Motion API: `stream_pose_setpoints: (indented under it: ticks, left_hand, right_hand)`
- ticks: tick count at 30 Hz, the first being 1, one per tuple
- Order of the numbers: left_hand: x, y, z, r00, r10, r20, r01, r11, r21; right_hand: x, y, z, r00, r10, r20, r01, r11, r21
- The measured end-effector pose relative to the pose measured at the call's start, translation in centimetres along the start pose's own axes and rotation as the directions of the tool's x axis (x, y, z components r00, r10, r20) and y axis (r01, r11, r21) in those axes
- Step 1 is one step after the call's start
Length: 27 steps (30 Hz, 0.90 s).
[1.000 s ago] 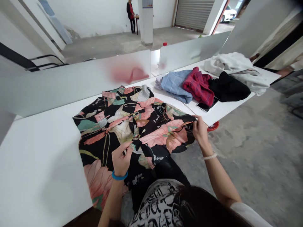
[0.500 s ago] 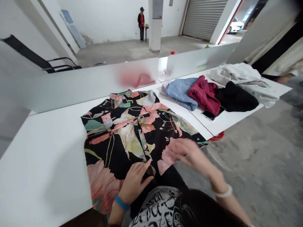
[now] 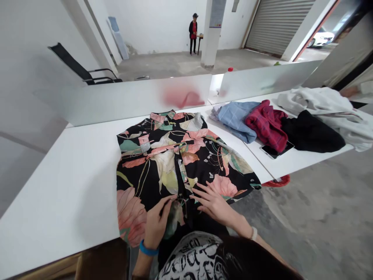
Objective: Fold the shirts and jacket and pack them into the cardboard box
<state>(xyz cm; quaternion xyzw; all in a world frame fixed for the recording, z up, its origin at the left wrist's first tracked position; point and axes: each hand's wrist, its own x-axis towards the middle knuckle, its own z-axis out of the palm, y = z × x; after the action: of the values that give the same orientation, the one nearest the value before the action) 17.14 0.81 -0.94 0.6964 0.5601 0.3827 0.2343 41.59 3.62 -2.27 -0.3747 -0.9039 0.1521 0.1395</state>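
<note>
A black floral shirt (image 3: 163,167) with pink, cream and green prints lies spread on the white table, collar away from me, its lower part hanging over the front edge. My left hand (image 3: 159,219), with a blue wristband, pinches the front edge of the shirt near the hem between thumb and fingers. Just to the right, my right hand (image 3: 214,204) lies flat on the shirt with its fingers spread, a pale band on its wrist. The cloth under both palms is hidden.
On the table's right are a blue checked garment (image 3: 237,120), a red plaid one (image 3: 266,122), a black one (image 3: 313,132), white cloth (image 3: 323,103) and a phone (image 3: 276,151). A frosted divider (image 3: 125,103) runs behind. A person (image 3: 193,33) stands far back.
My right hand has come left and down onto the shirt, and its fingers have spread. My left hand has gone from lying flat to pinching the cloth. The shirt's right side lies flatter. The view has shifted.
</note>
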Motion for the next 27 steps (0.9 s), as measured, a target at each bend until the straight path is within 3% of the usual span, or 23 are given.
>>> stream_pose_setpoints:
  ticks: [2,4,6,8,9,12,13,16,18,20,22,25,27]
  left_hand:
    - [0.3,1.4,-0.1,0.989,-0.1,-0.11,0.095,0.994,-0.048]
    - [0.5,2.5,0.3,0.99,-0.071,-0.12,0.065,0.997,-0.051]
    - [0.3,3.0,1.0,0.994,0.109,0.02,-0.108,0.993,-0.035]
    - [-0.2,2.8,1.6,0.938,0.307,0.164,-0.303,0.952,-0.047]
    - [-0.5,2.5,1.9,0.919,0.347,0.186,-0.342,0.938,-0.058]
    - [-1.4,1.3,2.2,0.936,0.293,0.197,-0.29,0.956,-0.045]
    - [-1.6,1.0,2.1,0.925,0.286,0.249,-0.29,0.957,-0.021]
    - [-1.9,0.4,1.7,0.813,0.336,0.475,-0.402,0.915,0.042]
    - [-1.9,0.2,1.1,0.787,0.333,0.519,-0.426,0.903,0.066]
    - [-1.9,-0.6,0.1,0.828,0.318,0.462,-0.41,0.906,0.109]
    - [-2.1,-2.3,-1.3,0.904,0.283,0.321,-0.363,0.904,0.225]
    - [-3.1,-5.9,-3.7,0.976,0.2,0.083,-0.215,0.845,0.489]
    - [-4.3,-8.1,-5.0,0.99,0.14,0.03,-0.128,0.768,0.627]
  right_hand:
    - [0.2,-0.7,0.6,1.0,0.005,0.002,-0.005,1.0,0.002]
    - [0.5,-1.3,1.1,0.999,-0.008,0.039,0.007,1.0,0.024]
    - [0.6,-1.6,1.4,0.997,-0.017,0.069,0.012,0.997,0.073]
    - [0.6,-1.7,1.3,0.997,-0.008,0.074,-0.001,0.992,0.129]
    - [0.6,-1.7,1.2,0.997,-0.007,0.077,-0.005,0.988,0.152]
    - [0.7,-1.4,0.8,0.997,-0.024,0.078,0.007,0.978,0.207]
    - [0.8,-1.3,0.7,0.998,-0.005,0.055,-0.008,0.972,0.237]
    - [1.4,-1.3,0.2,0.97,0.238,-0.055,-0.198,0.897,0.395]
    - [2.0,-1.5,-0.1,0.913,0.394,-0.105,-0.304,0.829,0.469]
    - [2.6,-1.6,-0.1,0.902,0.397,-0.168,-0.299,0.857,0.421]
    - [2.8,-1.5,0.3,0.939,0.279,-0.199,-0.225,0.94,0.258]
    - [2.7,-0.5,0.8,0.997,0.059,-0.047,-0.059,0.998,-0.006]
    - [3.2,0.6,0.2,0.998,-0.024,0.063,0.031,0.994,-0.105]
